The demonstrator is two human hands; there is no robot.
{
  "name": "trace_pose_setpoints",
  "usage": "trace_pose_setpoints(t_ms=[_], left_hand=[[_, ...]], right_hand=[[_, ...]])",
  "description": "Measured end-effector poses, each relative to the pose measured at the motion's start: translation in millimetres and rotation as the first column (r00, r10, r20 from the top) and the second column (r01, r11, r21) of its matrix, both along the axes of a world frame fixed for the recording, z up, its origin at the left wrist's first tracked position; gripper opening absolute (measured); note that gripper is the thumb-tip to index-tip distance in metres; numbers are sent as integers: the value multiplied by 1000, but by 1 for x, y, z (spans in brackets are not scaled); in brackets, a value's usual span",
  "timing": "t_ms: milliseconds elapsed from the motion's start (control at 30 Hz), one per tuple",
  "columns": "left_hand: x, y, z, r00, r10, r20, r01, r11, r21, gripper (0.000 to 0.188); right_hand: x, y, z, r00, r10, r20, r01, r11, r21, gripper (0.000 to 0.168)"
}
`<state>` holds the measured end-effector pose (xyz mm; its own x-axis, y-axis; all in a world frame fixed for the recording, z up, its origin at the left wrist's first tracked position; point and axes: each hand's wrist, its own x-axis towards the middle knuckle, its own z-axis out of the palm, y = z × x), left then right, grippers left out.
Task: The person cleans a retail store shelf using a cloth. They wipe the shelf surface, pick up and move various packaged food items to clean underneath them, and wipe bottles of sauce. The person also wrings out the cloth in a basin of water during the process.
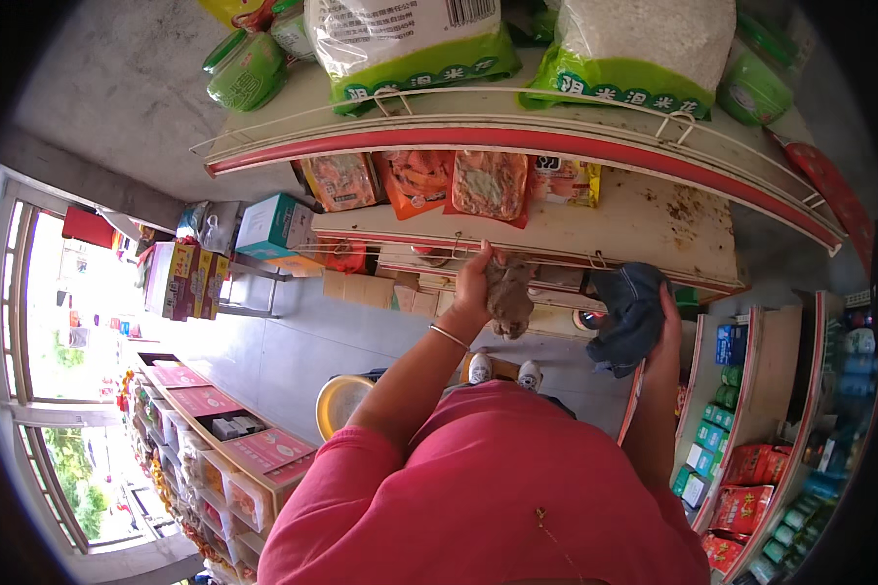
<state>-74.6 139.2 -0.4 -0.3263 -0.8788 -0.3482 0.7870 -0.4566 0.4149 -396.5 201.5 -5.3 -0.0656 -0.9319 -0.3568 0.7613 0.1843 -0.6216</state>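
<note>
My left hand (473, 284) grips a crumpled grey-brown rag (511, 298), which hangs before the front edge of a shelf. A dark blue cloth (624, 313), denim-like, is bunched in my right hand (666, 329) by the shelf's right end. Brown stains mark the bare right part of this cream shelf board (629, 208). On its left part lie packaged foods, among them a red-edged pack (489, 184) and a yellow packet (567, 183). A wire rail with a hook runs along the shelf front, partly behind my left hand.
Overhead, a red-edged upper shelf (497, 137) carries large bags of puffed rice (636, 51) and green-lidded jars (245, 71). A yellow-rimmed basin (329, 409) stands left of my legs. Cartons (274, 227) sit farther left. Stocked shelving (739, 351) rises on the right.
</note>
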Motion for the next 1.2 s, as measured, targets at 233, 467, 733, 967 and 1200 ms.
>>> trace_pose_setpoints(t_ms=[233,467,733,967,1200], left_hand=[[0,-12,-1,1000,-15,6,15,998,-64,38],[3,-15,-16,995,-5,-95,5,1000,-2,35],[9,-9,-19,995,-98,-24,99,995,20,33],[48,37,-40,995,-38,88,34,998,46,29],[52,53,-36,985,-69,157,54,994,99,38]], right_hand=[[-9,-3,-19,1000,-20,3,20,1000,-12,44],[6,4,5,1000,4,7,-3,1000,-29,42],[-5,6,-13,999,37,40,-37,999,-2,46],[-21,39,-49,985,-167,-40,171,977,129,41],[-5,53,-40,979,-56,-194,86,986,146,35]])
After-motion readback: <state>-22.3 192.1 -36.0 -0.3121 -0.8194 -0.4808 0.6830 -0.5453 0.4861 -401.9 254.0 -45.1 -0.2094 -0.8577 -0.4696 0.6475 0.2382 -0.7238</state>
